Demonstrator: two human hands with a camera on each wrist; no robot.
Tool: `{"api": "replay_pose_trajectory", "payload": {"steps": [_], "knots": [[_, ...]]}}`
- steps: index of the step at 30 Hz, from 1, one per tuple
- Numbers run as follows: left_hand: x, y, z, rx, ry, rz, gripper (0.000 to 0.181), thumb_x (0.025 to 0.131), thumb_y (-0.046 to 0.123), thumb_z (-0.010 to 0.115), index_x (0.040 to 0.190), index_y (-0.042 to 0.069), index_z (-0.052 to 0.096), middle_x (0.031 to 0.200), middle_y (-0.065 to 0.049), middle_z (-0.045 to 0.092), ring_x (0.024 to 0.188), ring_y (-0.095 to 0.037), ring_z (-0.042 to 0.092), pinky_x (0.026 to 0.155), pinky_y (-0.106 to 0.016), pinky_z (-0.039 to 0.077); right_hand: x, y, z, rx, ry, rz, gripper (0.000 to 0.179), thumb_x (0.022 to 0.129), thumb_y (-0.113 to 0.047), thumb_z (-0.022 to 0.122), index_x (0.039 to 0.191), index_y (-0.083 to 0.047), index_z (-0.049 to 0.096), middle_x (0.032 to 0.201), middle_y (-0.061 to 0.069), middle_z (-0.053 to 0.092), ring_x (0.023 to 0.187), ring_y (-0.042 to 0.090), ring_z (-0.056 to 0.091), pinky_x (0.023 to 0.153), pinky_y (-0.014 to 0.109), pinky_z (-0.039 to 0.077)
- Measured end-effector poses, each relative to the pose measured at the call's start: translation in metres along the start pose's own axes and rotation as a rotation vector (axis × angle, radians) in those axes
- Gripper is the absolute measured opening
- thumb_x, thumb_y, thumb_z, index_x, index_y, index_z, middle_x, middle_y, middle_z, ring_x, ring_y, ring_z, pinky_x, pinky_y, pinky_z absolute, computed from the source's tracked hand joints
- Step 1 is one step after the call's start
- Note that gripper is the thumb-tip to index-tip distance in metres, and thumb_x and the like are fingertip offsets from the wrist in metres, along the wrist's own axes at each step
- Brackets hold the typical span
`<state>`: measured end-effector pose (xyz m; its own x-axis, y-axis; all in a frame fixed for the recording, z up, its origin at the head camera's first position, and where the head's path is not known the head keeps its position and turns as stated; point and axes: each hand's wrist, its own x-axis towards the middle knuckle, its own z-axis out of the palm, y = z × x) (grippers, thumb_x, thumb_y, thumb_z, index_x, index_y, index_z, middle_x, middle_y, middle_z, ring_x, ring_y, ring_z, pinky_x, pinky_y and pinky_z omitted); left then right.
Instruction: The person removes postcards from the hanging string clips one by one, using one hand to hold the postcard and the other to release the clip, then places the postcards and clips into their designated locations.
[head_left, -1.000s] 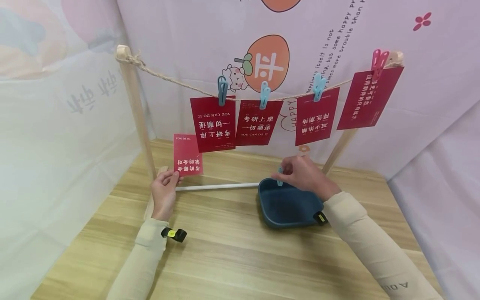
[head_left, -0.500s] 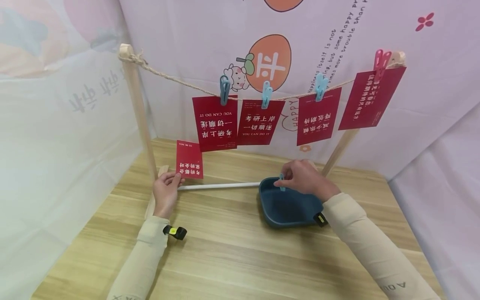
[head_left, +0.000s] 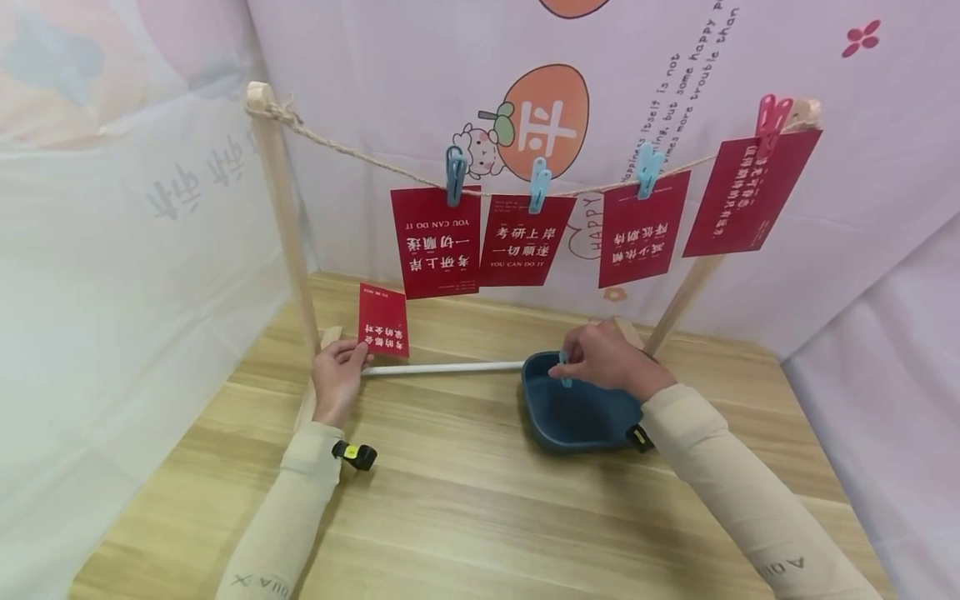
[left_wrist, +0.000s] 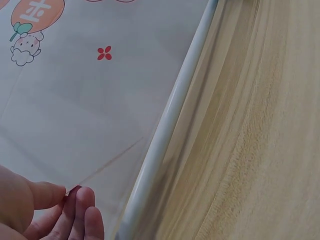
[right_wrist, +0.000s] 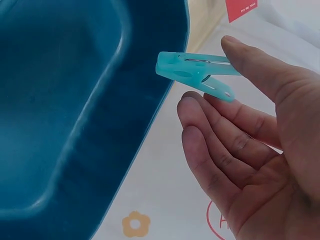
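Post of pale wood (head_left: 285,225) rises from the bench (head_left: 450,500), well left of a dark blue plastic tub with rounded corners (head_left: 536,417). Also left of the tub, the left hand (head_left: 337,379) pinches a small red paper card with white lettering (head_left: 384,321) off the bench, by its lower left corner; that small hold seems meant to leave the printed face and top edge uncovered. A slim white rod (head_left: 442,368) runs between this hand and the tub. Higher than the tub, brown twine (head_left: 360,157) carries four red cards (head_left: 442,225) in a row, their faces showing; from left to right they hang by a blue-grey clip (head_left: 455,177), two light blue clips (head_left: 540,185) and a pink clip (head_left: 771,117). The tub rests on the bench, part of its inside hidden, so its full contents cannot be told. Over its back rim, the right hand (head_left: 607,358) grips a pale turquoise plastic clothespin (right_wrist: 187,67) by the handles, nose toward the tub, likely keeping the biting end free.
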<state>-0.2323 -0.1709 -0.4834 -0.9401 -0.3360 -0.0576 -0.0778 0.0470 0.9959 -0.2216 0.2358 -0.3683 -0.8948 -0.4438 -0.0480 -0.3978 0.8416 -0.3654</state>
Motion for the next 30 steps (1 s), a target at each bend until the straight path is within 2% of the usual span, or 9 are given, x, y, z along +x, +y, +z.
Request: {"api": "replay_pose_trajectory", "payload": {"steps": [3,7,11,14,23,30], "knots": [[0.001,-0.001,0.001,0.011,0.005,0.005,0.029,0.107,0.015,0.063,0.127,-0.006,0.066,0.123,-0.028,0.073,0.102,-0.024,0.076,0.095,-0.028,0.063,0.0,0.001,0.0,-0.022,-0.004,0.001,0.028,0.087,-0.031,0.088,0.096,-0.006,0.079,0.077,0.0,0.076,0.07,0.011,0.066,0.064,0.027,0.057],[0.004,-0.002,0.002,0.02,0.006,0.013,0.029,0.106,0.015,0.064,0.126,-0.006,0.067,0.122,-0.029,0.073,0.094,-0.017,0.077,0.09,-0.025,0.064,0.001,0.003,0.002,-0.059,-0.016,0.006,0.028,0.087,-0.033,0.088,0.092,-0.007,0.079,0.073,-0.002,0.074,0.068,0.01,0.062,0.063,0.026,0.052],[0.006,-0.004,0.002,0.044,0.005,0.024,0.028,0.106,0.015,0.064,0.124,-0.007,0.067,0.121,-0.03,0.073,0.087,-0.011,0.075,0.084,-0.02,0.063,0.004,0.004,0.006,-0.046,-0.06,0.009,0.025,0.089,-0.032,0.087,0.085,-0.009,0.076,0.07,-0.002,0.07,0.064,0.012,0.057,0.061,0.026,0.047],[0.007,-0.005,0.001,0.072,0.005,0.028,0.028,0.106,0.015,0.063,0.124,-0.006,0.068,0.12,-0.029,0.074,0.085,-0.008,0.074,0.082,-0.018,0.063,0.004,0.006,0.011,-0.023,-0.092,0.006,0.024,0.089,-0.03,0.087,0.085,-0.009,0.075,0.071,-0.002,0.071,0.065,0.013,0.057,0.061,0.026,0.049],[0.008,-0.006,0.002,0.145,-0.006,0.012,0.029,0.105,0.017,0.066,0.124,-0.005,0.07,0.117,-0.027,0.076,0.091,-0.021,0.077,0.081,-0.023,0.064,0.003,0.006,0.015,0.006,-0.136,0.048,0.021,0.09,-0.026,0.086,0.087,-0.008,0.075,0.074,0.001,0.073,0.066,0.014,0.059,0.062,0.026,0.052],[0.011,-0.002,0.001,0.272,0.008,0.095,0.026,0.104,0.016,0.067,0.116,-0.006,0.073,0.109,-0.027,0.077,0.086,-0.024,0.076,0.065,-0.01,0.055,0.003,0.007,0.014,-0.003,-0.142,0.065,0.023,0.09,-0.028,0.087,0.093,-0.008,0.077,0.079,0.001,0.075,0.071,0.015,0.063,0.068,0.028,0.058]]}}
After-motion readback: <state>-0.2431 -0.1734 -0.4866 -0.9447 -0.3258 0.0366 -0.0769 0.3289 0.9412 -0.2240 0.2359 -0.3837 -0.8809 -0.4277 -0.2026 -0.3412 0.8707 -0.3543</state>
